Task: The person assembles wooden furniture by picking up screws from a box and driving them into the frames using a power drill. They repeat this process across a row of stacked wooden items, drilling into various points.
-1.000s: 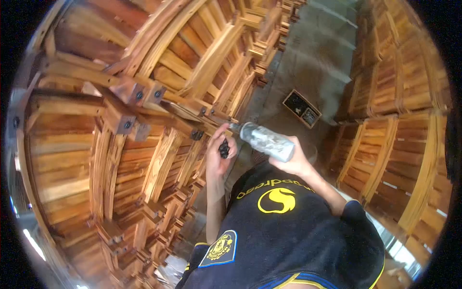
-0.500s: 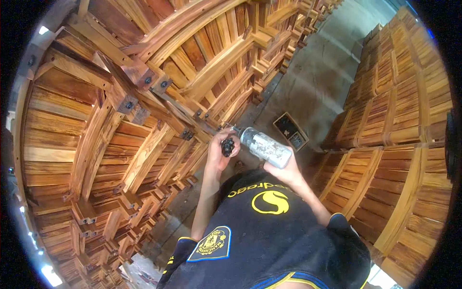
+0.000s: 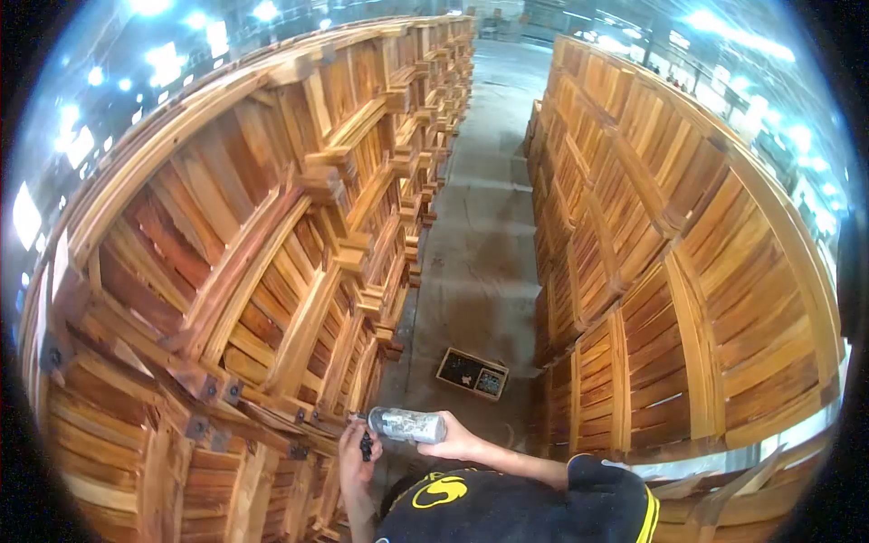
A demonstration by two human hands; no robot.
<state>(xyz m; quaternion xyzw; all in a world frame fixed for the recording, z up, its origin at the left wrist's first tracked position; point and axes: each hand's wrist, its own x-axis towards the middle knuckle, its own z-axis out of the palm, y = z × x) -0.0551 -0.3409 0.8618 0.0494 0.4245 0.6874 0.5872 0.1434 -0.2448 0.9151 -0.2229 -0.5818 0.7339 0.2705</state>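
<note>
My right hand (image 3: 453,441) is closed at the rear end of a power driver (image 3: 407,424) with a scuffed grey cylindrical body, held nearly level. The driver's narrow nose points left, close to the dark bolts on a wooden frame (image 3: 262,418). Closed around a cluster of small black bolts (image 3: 366,445), my left hand (image 3: 355,460) is just below that nose, its fingertips right by it. Part of the left palm is hidden.
Tall stacks of slatted wooden frames line both sides, one on the left (image 3: 272,299) and one on the right (image 3: 715,299). Between them runs a concrete aisle (image 3: 484,244). A divided wooden box (image 3: 490,395) of small hardware sits on the floor ahead.
The view has tilted up along the aisle, so the hands and driver appear lower and farther left. The driver has turned from slanting to nearly level, and both hands keep their hold.
</note>
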